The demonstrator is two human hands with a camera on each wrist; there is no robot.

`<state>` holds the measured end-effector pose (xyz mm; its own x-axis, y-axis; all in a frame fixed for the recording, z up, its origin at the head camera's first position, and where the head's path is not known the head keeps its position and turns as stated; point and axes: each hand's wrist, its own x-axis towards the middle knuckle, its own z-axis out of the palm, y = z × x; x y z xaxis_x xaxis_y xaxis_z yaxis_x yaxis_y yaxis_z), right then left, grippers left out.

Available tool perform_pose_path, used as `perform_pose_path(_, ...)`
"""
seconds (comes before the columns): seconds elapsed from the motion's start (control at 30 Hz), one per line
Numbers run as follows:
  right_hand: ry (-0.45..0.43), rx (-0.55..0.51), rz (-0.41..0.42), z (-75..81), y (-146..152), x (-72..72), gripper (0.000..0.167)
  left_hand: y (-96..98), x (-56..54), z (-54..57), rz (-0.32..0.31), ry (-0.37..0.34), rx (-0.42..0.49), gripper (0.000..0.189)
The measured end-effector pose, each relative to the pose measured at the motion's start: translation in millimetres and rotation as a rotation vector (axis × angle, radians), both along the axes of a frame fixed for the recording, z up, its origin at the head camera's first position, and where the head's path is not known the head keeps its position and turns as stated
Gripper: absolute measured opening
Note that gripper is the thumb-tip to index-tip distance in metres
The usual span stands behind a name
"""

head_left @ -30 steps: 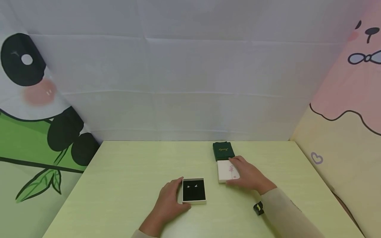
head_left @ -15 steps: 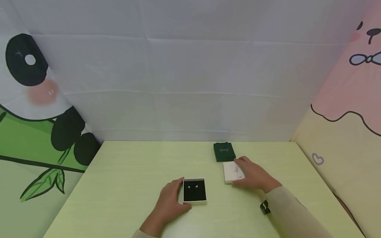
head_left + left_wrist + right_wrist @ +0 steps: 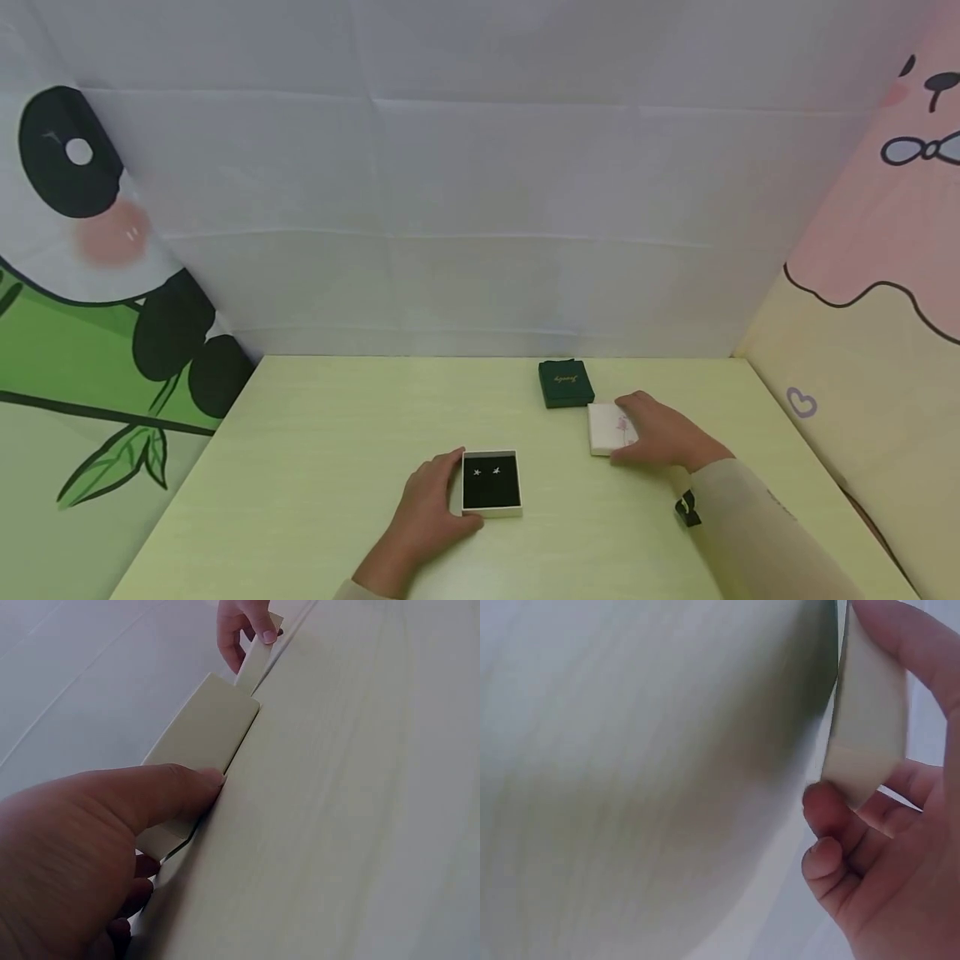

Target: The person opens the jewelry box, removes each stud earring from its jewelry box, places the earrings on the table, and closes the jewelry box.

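Note:
My left hand (image 3: pixel 426 510) grips the left side of a small white jewelry box base (image 3: pixel 501 512) on the table. Its black insert (image 3: pixel 491 493) carries two small silver star-shaped earrings (image 3: pixel 496 472). In the left wrist view the thumb presses along the side wall of the box base (image 3: pixel 206 724). To the right, my right hand (image 3: pixel 670 437) holds the white box lid (image 3: pixel 603 429), printed with a pink flower and partly covered by the fingers. The right wrist view has the lid (image 3: pixel 870 712) pinched between thumb and fingers, close to the tabletop.
A dark green box with gold lettering (image 3: pixel 566 385) lies near the table's back edge, just behind and left of the lid. A black strap-like piece (image 3: pixel 687 508) shows beneath the right sleeve (image 3: pixel 757 525). The pale table (image 3: pixel 360 417) meets a white cloth backdrop (image 3: pixel 465 208).
My right hand has moved the white lid to the right, away from the box base, to the front right of the green box. The left hand and box base stay in place.

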<state>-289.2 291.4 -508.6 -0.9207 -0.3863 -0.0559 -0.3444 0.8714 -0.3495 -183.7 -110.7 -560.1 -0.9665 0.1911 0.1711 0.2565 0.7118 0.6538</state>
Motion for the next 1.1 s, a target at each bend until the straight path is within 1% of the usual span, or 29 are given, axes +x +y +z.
perform_pose_path(0.13, -0.014, 0.033, -0.003, -0.4, 6.2, -7.6, 0.096, -0.2, -0.2, -0.9, 0.001, -0.019, 0.003, 0.098)
perform_pose_path(0.3, -0.043, 0.051, -0.017, 4.1, 11.4, -14.8, 0.097, -0.1, -0.8, -1.8, -0.005, -0.009, -0.004, 0.098)
perform_pose_path(0.5, -0.091, 0.070, -0.022, 10.4, 14.3, -19.7, 0.096, 0.9, -1.0, -1.8, -0.011, 0.012, -0.009, 0.097)
perform_pose_path(0.63, -0.124, 0.068, -0.028, 12.2, 15.4, -21.9, 0.096, 1.3, -1.3, -1.7, -0.012, 0.008, -0.010, 0.097)
perform_pose_path(0.93, -0.125, 0.068, -0.018, 9.9, 16.3, -24.5, 0.095, 1.5, -1.6, -0.8, -0.013, 0.006, -0.011, 0.098)
perform_pose_path(1.1, -0.115, 0.108, -0.045, 11.0, 13.6, -23.5, 0.099, 1.4, -2.8, -1.3, -0.005, 0.007, -0.018, 0.097)
